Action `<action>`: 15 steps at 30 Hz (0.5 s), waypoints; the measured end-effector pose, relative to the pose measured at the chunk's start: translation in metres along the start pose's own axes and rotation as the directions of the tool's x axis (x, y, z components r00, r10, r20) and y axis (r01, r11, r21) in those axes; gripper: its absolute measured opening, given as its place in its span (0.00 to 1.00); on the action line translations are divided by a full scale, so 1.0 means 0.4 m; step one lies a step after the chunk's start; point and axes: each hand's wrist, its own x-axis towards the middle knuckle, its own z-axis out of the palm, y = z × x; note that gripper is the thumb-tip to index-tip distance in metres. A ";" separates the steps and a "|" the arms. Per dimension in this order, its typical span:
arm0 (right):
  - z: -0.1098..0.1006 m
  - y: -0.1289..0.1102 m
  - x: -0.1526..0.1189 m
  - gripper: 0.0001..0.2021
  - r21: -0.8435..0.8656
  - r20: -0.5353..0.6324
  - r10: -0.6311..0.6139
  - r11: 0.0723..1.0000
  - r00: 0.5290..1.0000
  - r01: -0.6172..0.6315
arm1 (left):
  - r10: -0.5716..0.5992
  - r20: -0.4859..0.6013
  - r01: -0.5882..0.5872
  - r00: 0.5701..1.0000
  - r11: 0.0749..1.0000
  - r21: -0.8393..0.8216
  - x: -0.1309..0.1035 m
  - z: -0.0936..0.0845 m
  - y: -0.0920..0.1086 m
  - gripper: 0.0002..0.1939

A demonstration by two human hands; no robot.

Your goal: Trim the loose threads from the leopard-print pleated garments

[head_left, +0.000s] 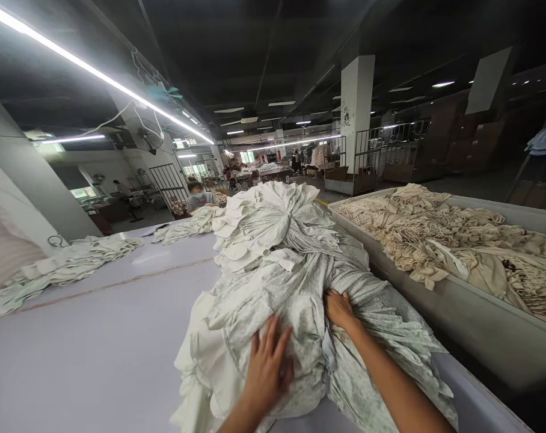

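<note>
A big heap of pale green patterned garments (282, 282) lies on the table in front of me, gathered into tied-looking bundles. My left hand (269, 364) is over the front of the heap with its fingers spread, slightly blurred; whether it touches the fabric I cannot tell. Farther right, my right hand (338, 308) reaches into a fold between bundles, its fingers bent and partly hidden in the cloth. Below it a bluish-grey strip of cloth (329, 349) hangs down in the gap.
The pale table (97, 355) has more green garments (74, 261) along its far left edge. To the right stands a long bin (462, 319) filled with beige garments (435, 228). A person (198, 196) is beyond the table, and a pillar (356, 108) rises behind.
</note>
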 end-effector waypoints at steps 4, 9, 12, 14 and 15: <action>0.004 -0.017 -0.036 0.12 -0.080 0.010 0.129 0.989 0.992 -0.127 | -0.115 0.059 0.114 0.992 0.993 0.017 0.096 0.034 -0.085 0.26; 0.034 -0.069 -0.218 0.09 -0.151 0.011 0.231 0.962 0.973 -0.227 | -0.091 0.122 0.104 0.988 0.989 -0.106 0.029 0.076 -0.120 0.30; 0.050 -0.096 -0.298 0.08 -0.157 0.015 0.241 0.959 0.970 -0.235 | -0.079 0.138 0.090 0.987 0.993 -0.071 0.002 0.091 -0.134 0.32; 0.051 -0.100 -0.314 0.09 -0.138 0.016 0.215 0.968 0.976 -0.211 | -0.055 0.144 0.064 0.988 0.996 -0.059 0.004 0.093 -0.146 0.32; 0.048 -0.096 -0.312 0.11 -0.123 0.014 0.197 0.973 0.980 -0.194 | -0.045 0.148 0.054 0.988 0.997 -0.061 0.007 0.090 -0.150 0.33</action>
